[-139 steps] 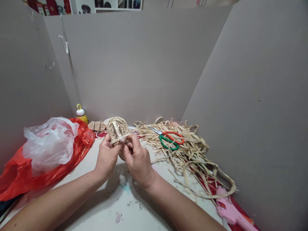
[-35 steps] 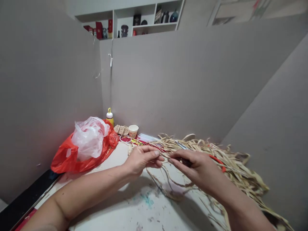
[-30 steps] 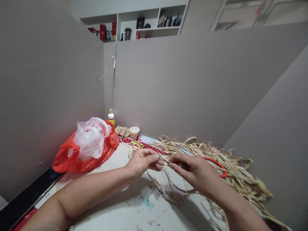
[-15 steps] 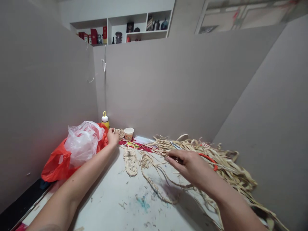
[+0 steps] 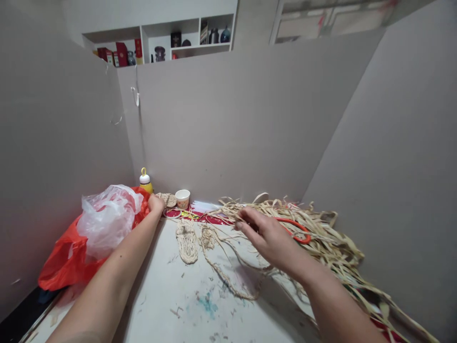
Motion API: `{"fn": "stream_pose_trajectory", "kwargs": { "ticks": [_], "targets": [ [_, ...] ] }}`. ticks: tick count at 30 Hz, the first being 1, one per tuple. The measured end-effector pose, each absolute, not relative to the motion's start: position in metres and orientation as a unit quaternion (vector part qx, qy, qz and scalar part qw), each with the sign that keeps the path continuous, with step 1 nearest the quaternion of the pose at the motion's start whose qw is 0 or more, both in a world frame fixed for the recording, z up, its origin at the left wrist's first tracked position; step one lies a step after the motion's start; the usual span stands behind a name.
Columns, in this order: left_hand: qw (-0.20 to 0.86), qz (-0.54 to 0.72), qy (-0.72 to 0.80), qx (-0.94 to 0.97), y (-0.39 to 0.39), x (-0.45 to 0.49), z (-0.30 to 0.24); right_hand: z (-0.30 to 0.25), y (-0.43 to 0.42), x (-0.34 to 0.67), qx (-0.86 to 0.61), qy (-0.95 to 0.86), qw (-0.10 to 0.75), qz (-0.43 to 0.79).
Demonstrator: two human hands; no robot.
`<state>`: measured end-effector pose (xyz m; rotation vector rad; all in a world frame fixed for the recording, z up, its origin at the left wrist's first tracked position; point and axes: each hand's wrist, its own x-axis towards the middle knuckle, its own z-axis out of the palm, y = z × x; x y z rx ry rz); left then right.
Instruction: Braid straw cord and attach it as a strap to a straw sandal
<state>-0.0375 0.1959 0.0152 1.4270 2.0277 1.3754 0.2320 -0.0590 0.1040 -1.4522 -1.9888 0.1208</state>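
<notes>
At the back left, my left hand [image 5: 156, 205] touches or nearly touches a small woven straw sole [image 5: 169, 199]; most of its fingers are hidden from view. My right hand [image 5: 255, 228] hovers over the near edge of a heap of straw strips [image 5: 321, 247], thumb and index finger apart, with nothing plainly held. Beside it lie scissors with an orange handle [image 5: 303, 233], partly covered by the hand and strips. A second woven straw sole [image 5: 187, 243] lies flat on the table between my hands. To its right is a started woven piece [image 5: 208, 237] with long braided cords [image 5: 228, 281].
A paper cup [image 5: 182, 198] and a yellow bottle [image 5: 145, 183] stand by the back partition [image 5: 221, 119]. Red and white plastic bags [image 5: 103, 224] bulge at the left. White sticks [image 5: 204, 206] lie behind the soles. Straw scraps and a blue stain mark the white tabletop [image 5: 171, 290].
The whole view has shifted left. My right hand has lifted and its fingers have loosened from the straw strands. My left hand has lowered a little, exposing more of the far woven sole.
</notes>
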Motion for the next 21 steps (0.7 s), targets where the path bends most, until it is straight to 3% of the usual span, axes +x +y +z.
{"fn": "stream_pose_trajectory", "kwargs": {
  "ticks": [6,14,21],
  "targets": [
    [0.142,0.527,0.665,0.510,0.170,-0.036,0.036,0.107,-0.056,0.229,-0.529,-0.692,0.460,0.172],
    [0.130,0.632,0.483,0.592,0.076,-0.012,0.106,0.108,-0.052,0.234,-0.515,-0.565,0.608,0.214],
    [0.296,0.596,0.288,0.689,-0.031,0.019,0.147,0.121,-0.065,0.223,-0.450,-0.575,0.622,0.284]
  ]
}}
